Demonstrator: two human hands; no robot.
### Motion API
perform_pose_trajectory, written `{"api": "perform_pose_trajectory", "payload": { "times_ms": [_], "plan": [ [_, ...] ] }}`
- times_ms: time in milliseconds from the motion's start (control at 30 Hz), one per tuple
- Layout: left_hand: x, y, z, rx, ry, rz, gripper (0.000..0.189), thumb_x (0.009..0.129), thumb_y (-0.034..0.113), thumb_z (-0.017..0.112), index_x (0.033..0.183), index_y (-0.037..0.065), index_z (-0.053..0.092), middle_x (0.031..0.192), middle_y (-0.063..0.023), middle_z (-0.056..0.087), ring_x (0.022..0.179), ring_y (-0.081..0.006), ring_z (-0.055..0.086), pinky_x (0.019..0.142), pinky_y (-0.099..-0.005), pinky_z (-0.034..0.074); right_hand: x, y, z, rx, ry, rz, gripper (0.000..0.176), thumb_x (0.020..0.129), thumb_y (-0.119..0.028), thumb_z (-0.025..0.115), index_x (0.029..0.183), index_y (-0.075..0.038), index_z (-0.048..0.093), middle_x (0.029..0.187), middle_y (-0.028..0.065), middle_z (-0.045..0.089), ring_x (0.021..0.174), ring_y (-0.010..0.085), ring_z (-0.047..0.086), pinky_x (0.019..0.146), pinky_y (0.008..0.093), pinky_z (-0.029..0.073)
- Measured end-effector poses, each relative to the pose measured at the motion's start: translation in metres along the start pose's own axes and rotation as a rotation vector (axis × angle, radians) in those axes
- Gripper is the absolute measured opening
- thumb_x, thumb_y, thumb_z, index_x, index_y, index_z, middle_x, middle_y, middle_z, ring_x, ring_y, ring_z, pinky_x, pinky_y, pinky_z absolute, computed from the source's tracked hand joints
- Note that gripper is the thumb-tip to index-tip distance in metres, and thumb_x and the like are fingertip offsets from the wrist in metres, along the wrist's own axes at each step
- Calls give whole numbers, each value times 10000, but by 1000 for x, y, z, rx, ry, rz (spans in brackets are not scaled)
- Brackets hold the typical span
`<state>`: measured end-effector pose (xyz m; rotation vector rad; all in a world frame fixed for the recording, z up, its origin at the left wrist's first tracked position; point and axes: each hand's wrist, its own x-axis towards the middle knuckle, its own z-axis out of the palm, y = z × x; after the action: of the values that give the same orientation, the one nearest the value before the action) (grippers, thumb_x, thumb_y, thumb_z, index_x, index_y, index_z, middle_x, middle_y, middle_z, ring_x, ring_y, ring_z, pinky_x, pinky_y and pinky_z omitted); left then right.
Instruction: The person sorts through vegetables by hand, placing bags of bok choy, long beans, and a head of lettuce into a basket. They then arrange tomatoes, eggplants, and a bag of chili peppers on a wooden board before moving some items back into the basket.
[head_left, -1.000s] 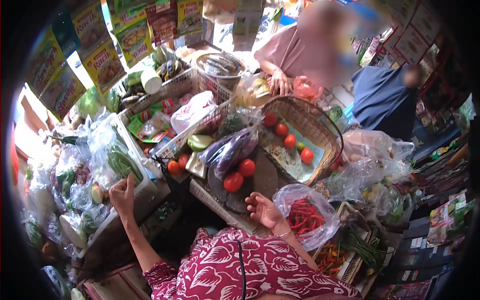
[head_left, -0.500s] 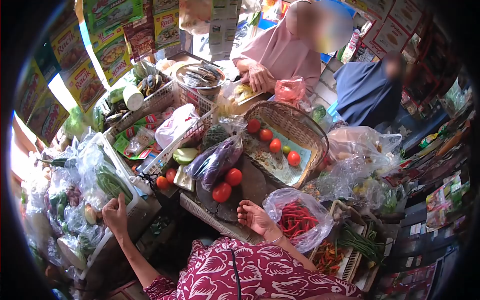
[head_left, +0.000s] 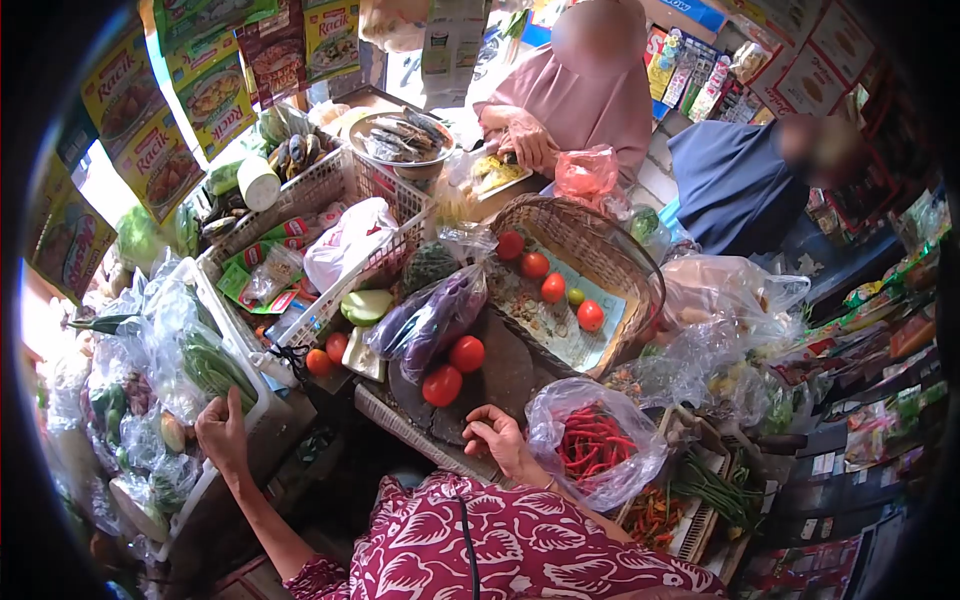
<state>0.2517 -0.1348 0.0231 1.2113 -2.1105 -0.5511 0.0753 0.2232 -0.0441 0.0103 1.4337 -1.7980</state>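
My left hand [head_left: 222, 436] is at the near rim of a white plastic crate [head_left: 262, 412], thumb raised and fingers curled over the edge. Bagged vegetables [head_left: 208, 362] lie just beyond it. My right hand [head_left: 496, 440] hovers by the near edge of a round dark board [head_left: 510, 375], its fingers loosely bent and apart, with nothing visible in them. Two tomatoes [head_left: 442, 385] sit on the board next to a bag of purple eggplants [head_left: 437, 310]. Right of that hand stands an open plastic bag of red chilies [head_left: 592, 440].
A wicker basket [head_left: 648, 318] holds several tomatoes on paper. Behind the board is a white crate with packets [head_left: 405, 235]; fish [head_left: 405, 138] lie in a basin. One person [head_left: 585, 110] stands across the stall, another in dark blue [head_left: 735, 185] at right. Seasoning sachets [head_left: 155, 165] hang at left.
My right hand has shifted slightly left and its fingers have loosened from a tighter curl. My left hand stays at the crate's rim. The view has tilted slightly.
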Motion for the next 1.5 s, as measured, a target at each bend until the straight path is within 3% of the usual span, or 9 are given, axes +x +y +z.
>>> {"api": "perform_pose_trajectory", "payload": {
  "times_ms": [200, 500, 667, 767, 1067, 1167, 1333, 1400, 1500],
  "plan": [
    [1, 0, 0, 36, 33, 3, 514, 851, 272, 606, 555, 25, 266, 496, 3, 217, 504, -70, 214, 448, -326, 186, 0, 2, 7, -70, 45, -53, 112, 878, -85, 509, 965, -19, 531, 758, 53, 589, 542, 112, 592, 509, 202, 480],
    [2, 3, 5, -11, 112, -15, 430, 835, 303, 614, 584, -16, 471, 461, -31, 287, 466, -105, 266, 454, -322, 267, 1, 4, 7, -80, 58, -86, 114, 875, -70, 501, 966, -6, 527, 754, 58, 588, 528, 119, 593, 493, 209, 482],
    [0, -15, 9, -69, 157, 39, 183, 826, 199, 639, 886, 33, 589, 589, 17, 401, 507, -87, 335, 488, -270, 319, 1, 6, 6, -66, 42, -100, 111, 876, -57, 495, 968, -2, 521, 765, 63, 582, 538, 119, 589, 495, 219, 495],
    [1, -5, 5, -119, 283, -74, 511, 801, 246, 667, 1227, 74, 444, 888, -27, 491, 572, -110, 347, 533, -273, 352, -1, 2, 9, -87, 32, -122, 114, 876, -61, 496, 966, 3, 522, 764, 65, 577, 548, 113, 581, 502, 228, 507],
    [6, -13, 3, -96, 97, -112, 593, 755, 333, 685, 1230, 49, 471, 1093, -95, 488, 740, -174, 428, 685, -327, 405, -2, 2, 7, -96, 23, -123, 131, 863, -76, 511, 962, 7, 529, 756, 66, 578, 535, 110, 575, 483, 224, 488],
    [7, -6, 1, 52, 141, -31, 673, 737, 353, 693, 1263, 26, 429, 1149, -132, 486, 863, -236, 491, 785, -341, 413, 0, 6, 4, -98, 13, -121, 131, 862, -81, 515, 972, -9, 529, 758, 59, 585, 524, 114, 582, 470, 218, 472],
    [20, -15, 0, 179, -60, -79, 827, 689, 387, 708, 1312, -20, 347, 1274, -231, 426, 1188, -366, 411, 990, -380, 321, -2, -2, 10, -116, 31, -112, 127, 863, -78, 512, 973, -19, 534, 760, 57, 594, 497, 116, 581, 452, 205, 452],
    [23, -62, 21, 236, 86, -39, 803, 679, 369, 704, 1297, -14, 363, 1214, -237, 471, 1133, -373, 452, 955, -384, 349, 0, 2, 9, -99, 35, -120, 132, 858, -65, 506, 968, 5, 528, 751, 70, 582, 510, 122, 577, 473, 229, 498],
    [13, 5, -6, 88, -31, -162, 633, 673, 304, 698, 1171, -6, 459, 1048, -216, 564, 991, -363, 537, 847, -400, 404, 3, 6, 6, -123, 36, -116, 126, 863, -88, 510, 965, -19, 536, 745, 56, 605, 496, 116, 591, 407, 192, 393]
  ]
}}
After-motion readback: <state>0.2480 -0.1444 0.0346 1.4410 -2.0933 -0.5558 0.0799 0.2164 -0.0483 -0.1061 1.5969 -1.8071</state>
